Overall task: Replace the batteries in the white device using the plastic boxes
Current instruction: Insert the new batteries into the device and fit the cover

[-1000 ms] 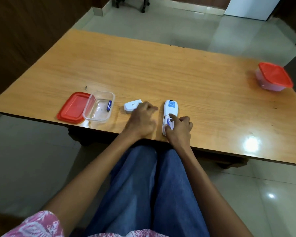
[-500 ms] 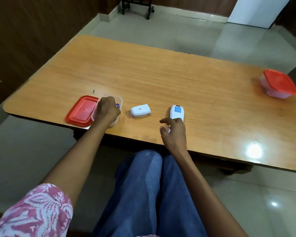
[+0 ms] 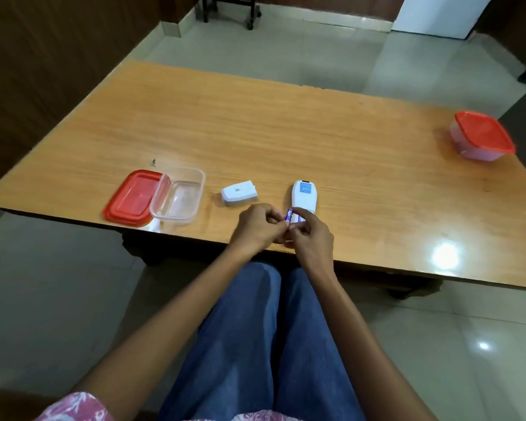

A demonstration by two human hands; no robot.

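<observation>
Nearest you, your left hand [image 3: 260,227] pinches a blue battery [image 3: 289,214] in narrowed fingertips, while your right hand [image 3: 312,235] curls on the near end of the white device [image 3: 305,197], fingers closed on it, probably to steady it for loading. Just beyond to the left, the battery cover [image 3: 239,192] lies off, apart from the device. The open clear box [image 3: 178,194] looks empty beside its red lid [image 3: 132,196]; the closed box [image 3: 482,136] sits far right.

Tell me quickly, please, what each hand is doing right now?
Left hand: closed, pinching the battery.
Right hand: fingers curled at the white device; grip unclear.
</observation>
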